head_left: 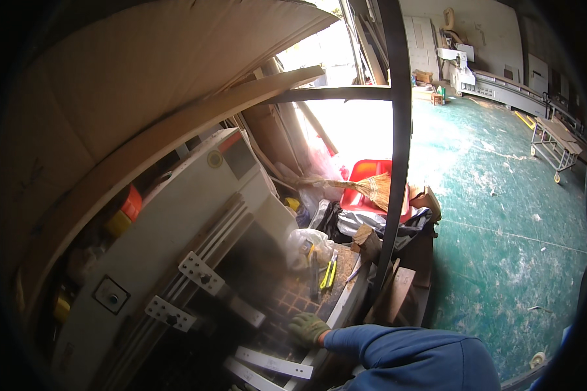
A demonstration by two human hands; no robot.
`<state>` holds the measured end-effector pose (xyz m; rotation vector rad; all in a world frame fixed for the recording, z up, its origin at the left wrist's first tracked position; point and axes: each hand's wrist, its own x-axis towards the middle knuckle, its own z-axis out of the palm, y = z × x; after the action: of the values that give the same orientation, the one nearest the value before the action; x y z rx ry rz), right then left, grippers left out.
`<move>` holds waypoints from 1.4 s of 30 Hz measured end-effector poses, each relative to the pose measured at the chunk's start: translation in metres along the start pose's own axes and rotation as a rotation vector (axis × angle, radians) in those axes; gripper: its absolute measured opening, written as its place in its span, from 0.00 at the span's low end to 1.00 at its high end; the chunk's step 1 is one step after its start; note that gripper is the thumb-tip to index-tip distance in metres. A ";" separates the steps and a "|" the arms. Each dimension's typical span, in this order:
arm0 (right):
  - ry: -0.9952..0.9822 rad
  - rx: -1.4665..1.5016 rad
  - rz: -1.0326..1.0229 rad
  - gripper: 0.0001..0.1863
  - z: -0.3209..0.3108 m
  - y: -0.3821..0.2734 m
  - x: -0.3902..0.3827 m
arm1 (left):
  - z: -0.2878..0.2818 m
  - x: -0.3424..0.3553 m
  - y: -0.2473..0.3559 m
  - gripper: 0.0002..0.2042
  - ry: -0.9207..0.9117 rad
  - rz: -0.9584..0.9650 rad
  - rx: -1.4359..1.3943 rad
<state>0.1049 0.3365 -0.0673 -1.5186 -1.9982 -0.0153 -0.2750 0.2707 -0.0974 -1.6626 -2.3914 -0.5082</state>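
My right hand [308, 329], in a greenish work glove, reaches in from the right in a blue sleeve. Its fingers lie outstretched over the dark surface beside a brownish grid [293, 306], with nothing visible in them. Just below it are a white strip with holes [274, 362] and a second white strip [253, 376]. Only a sliver of what looks like my left glove shows at the bottom edge; its fingers are hidden. Beyond the right hand lies a yellow-green-handled tool [329, 272], with a clear plastic bag [304, 246] behind it.
A grey cabinet-like machine [156, 215] with perforated metal plates [201, 274] fills the left. Large cardboard [130, 78] leans overhead. A dark upright post [398, 117] stands ahead, near a red dustpan [365, 171] and straw broom [376, 189]. A wheeled cart [557, 140] stands on the green floor [496, 260].
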 end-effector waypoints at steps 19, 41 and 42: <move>-0.133 -0.021 0.029 0.25 -0.008 0.003 0.001 | -0.017 -0.001 0.016 0.26 -0.066 -0.019 -0.012; -0.148 -0.040 0.016 0.24 -0.006 -0.006 0.007 | -0.027 0.004 0.020 0.27 -0.095 -0.034 -0.030; -0.158 -0.041 0.014 0.24 -0.006 -0.005 0.007 | -0.024 0.002 0.019 0.27 -0.082 -0.032 -0.029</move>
<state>0.1023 0.3390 -0.0576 -1.6037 -2.1216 0.0720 -0.2588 0.2695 -0.0708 -1.6911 -2.4834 -0.4919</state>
